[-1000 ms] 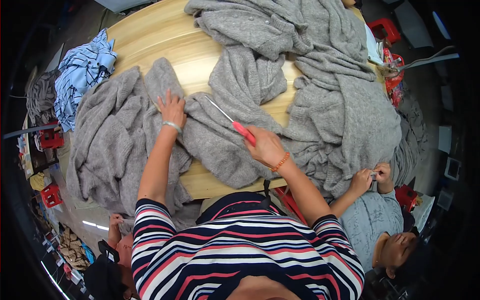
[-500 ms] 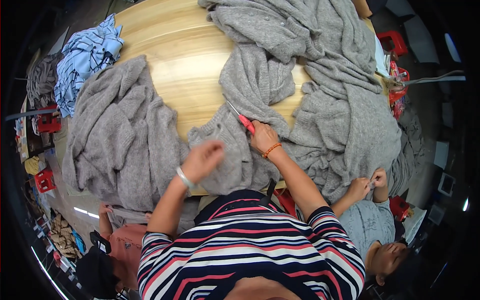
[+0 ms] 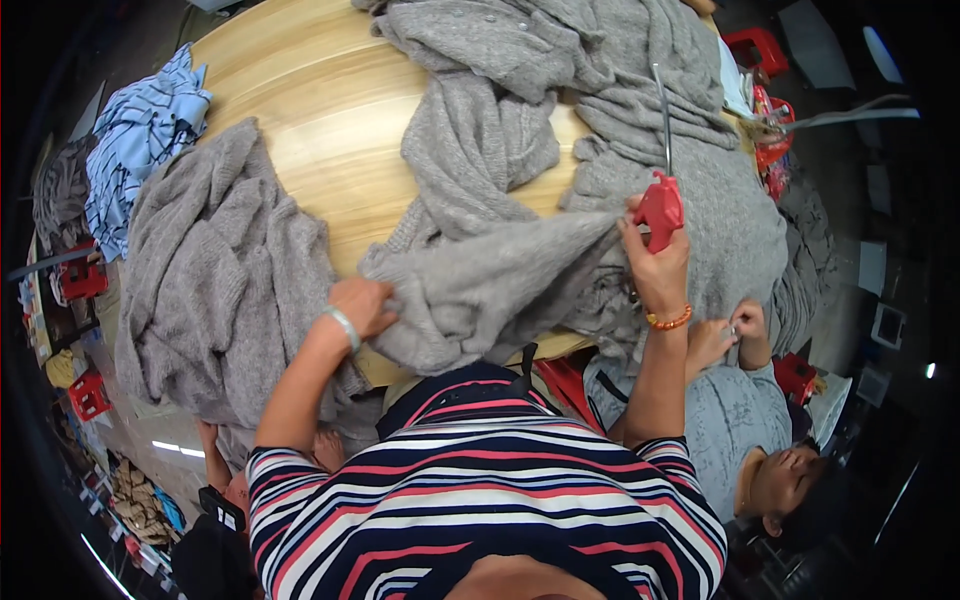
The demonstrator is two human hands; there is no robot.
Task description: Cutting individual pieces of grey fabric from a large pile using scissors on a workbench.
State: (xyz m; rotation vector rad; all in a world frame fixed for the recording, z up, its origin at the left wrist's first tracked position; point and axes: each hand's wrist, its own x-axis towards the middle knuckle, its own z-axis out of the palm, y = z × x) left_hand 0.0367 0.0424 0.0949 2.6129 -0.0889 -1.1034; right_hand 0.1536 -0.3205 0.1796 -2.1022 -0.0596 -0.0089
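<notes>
Gray knitwear (image 3: 480, 285), pale wooden table (image 3: 310, 110), red stools (image 3: 757, 46)

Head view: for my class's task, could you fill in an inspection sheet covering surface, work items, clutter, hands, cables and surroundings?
Surface: pale wooden table, bare in the middle.
Work items: grey garment, one corner drawn out to the right; red-handled tool with a thin metal shaft.
Clutter: grey heap on the left, more grey knitwear on the right, blue striped cloth at the far left.
Hands: right hand grips the tool and pinches the garment's corner; left hand touches the garment, grip unclear.
Cables: one cord-like strand beyond the right edge; purpose unclear.
Surroundings: co-worker on the right, red stool at lower left.
</notes>
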